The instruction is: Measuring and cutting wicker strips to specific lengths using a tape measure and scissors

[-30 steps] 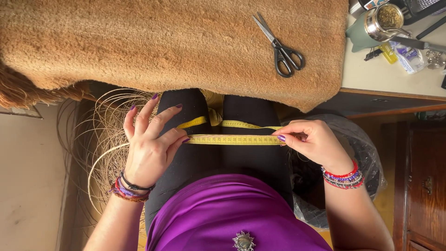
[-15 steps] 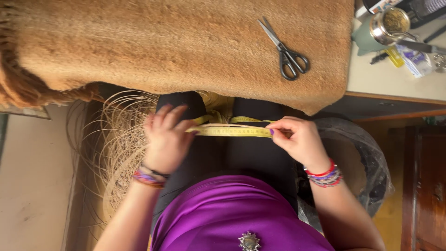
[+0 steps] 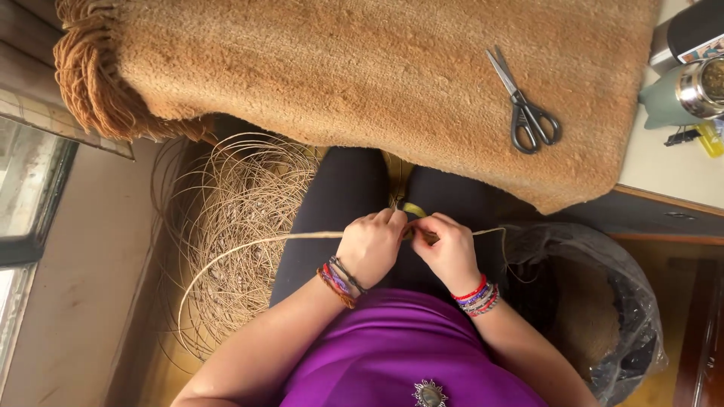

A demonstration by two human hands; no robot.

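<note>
My left hand (image 3: 371,247) and my right hand (image 3: 449,249) are close together over my lap, fingers curled. Both pinch a thin tan reed strand (image 3: 260,241) that runs out to the left toward a big loose coil of reed (image 3: 241,226) on the floor, with a short end sticking out right of my right hand. A bit of yellow measuring tape (image 3: 412,209) shows just above and between my hands, lying on my dark-trousered legs. Both wrists wear several coloured bracelets.
A thick tan woven mat (image 3: 362,68) with a fringe at its left end covers the table ahead. Black-handled scissors (image 3: 526,113) lie on it at right. A metal cup (image 3: 697,87) stands at far right. A black plastic-lined bin (image 3: 603,301) sits by my right leg.
My hands have come together from holding the yellow tape stretched across my lap. They now pinch a reed strand; the tape lies slack above them. The camera has moved closer.
</note>
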